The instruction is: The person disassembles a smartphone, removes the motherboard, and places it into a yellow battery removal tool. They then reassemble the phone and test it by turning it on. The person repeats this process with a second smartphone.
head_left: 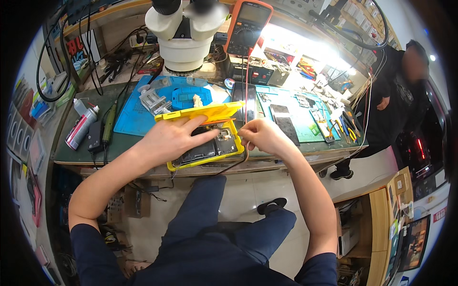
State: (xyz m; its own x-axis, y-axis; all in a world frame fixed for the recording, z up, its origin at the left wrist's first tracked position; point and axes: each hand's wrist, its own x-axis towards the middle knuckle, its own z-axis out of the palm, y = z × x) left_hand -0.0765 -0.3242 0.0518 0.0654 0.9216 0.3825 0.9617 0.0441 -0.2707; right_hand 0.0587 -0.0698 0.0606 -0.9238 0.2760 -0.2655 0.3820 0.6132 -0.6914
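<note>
An open yellow case (205, 160) lies at the bench's front, its lid (224, 108) tilted up at the back and black electronic parts (195, 151) inside. My left hand (167, 138) rests across the case's left part with fingers spread, the index finger reaching over the parts. My right hand (265, 136) is closed in a pinch at the case's right edge, beside a thin lead that runs down from an orange multimeter (248, 28); what its fingertips hold is too small to make out.
A microscope (183, 50) stands behind blue mats (126, 119). A spray can (81, 128) lies left, near cables and a green tool. A dark phone (284, 124) and hand tools lie right. A person in black (400, 100) stands beyond the bench's right end.
</note>
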